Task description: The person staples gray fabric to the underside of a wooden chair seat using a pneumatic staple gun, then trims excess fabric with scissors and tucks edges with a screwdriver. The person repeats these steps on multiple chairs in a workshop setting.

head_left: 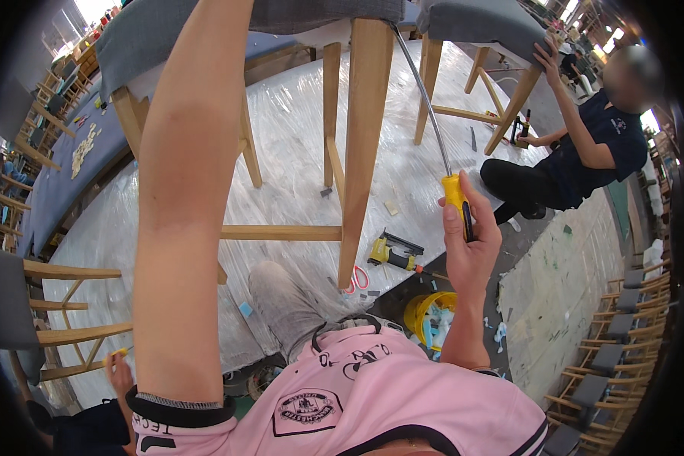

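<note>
My right hand is closed round the yellow-and-black handle of a long screwdriver. Its metal shaft slants up and left to the seat edge of a wooden chair, where the tip meets the top of a front leg; the exact contact is hard to make out. Grey fabric covers this chair's seat. My left forearm reaches straight up past the seat and leaves the picture at the top, so my left hand is out of sight.
Plastic film covers the platform under the chairs. A yellow staple gun, red-handled scissors and a yellow bucket lie near my knee. At right, a co-worker touches another grey chair. Stacked chairs line the right side.
</note>
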The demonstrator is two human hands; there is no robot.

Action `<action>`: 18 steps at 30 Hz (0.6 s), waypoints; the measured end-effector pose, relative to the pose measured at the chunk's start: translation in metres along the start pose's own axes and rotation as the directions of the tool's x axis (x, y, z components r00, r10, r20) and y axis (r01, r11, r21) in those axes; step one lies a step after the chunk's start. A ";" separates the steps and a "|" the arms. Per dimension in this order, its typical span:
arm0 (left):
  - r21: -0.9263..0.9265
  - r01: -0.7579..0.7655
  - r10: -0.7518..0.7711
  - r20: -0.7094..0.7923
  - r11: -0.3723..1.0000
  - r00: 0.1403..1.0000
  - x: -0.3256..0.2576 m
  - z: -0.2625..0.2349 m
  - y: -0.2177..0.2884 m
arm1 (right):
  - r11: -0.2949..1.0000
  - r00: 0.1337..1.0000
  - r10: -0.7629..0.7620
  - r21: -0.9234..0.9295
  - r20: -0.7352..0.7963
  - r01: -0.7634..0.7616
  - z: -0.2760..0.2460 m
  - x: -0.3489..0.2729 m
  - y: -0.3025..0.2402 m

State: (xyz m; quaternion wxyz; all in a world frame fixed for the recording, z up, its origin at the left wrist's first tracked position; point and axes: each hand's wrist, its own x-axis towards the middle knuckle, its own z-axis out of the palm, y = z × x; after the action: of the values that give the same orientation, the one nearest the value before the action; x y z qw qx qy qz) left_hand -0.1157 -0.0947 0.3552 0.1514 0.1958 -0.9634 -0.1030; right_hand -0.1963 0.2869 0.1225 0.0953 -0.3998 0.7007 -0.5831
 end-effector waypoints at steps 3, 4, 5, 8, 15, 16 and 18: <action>0.015 0.003 -0.004 0.002 1.000 1.000 0.009 0.000 -0.014 | 0.993 0.992 -0.120 -0.016 -0.026 0.120 -0.007 0.003 -0.011; 0.020 0.012 -0.012 0.000 1.000 1.000 0.012 0.000 -0.018 | 0.995 0.995 -0.101 -0.022 -0.016 0.101 -0.012 0.005 -0.018; 0.023 0.016 -0.016 0.003 1.000 1.000 0.013 0.002 -0.016 | 0.997 0.997 -0.076 -0.030 -0.008 0.076 -0.018 0.005 -0.024; 0.056 0.012 -0.011 -0.016 0.998 1.000 0.014 0.002 -0.016 | 0.989 0.994 -0.110 -0.102 -0.005 0.109 -0.027 0.009 -0.031; 0.075 0.048 -0.047 -0.010 0.996 0.999 0.017 0.003 -0.019 | 0.992 0.994 -0.111 -0.060 -0.003 0.110 -0.020 0.014 -0.028; 0.066 0.041 -0.041 0.000 0.997 0.999 0.018 0.004 -0.023 | 0.994 0.995 -0.098 -0.040 -0.013 0.097 -0.009 0.011 -0.019; 0.041 0.001 -0.002 0.027 0.999 1.000 0.028 0.011 -0.024 | 0.997 0.996 -0.070 0.018 -0.061 0.071 0.014 0.004 0.009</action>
State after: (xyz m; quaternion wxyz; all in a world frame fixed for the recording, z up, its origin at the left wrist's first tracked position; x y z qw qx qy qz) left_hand -0.1357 -0.1267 0.3457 0.1343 0.1984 -0.9671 -0.0858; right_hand -0.1947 0.2737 0.1120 0.0576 -0.4054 0.6829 -0.6050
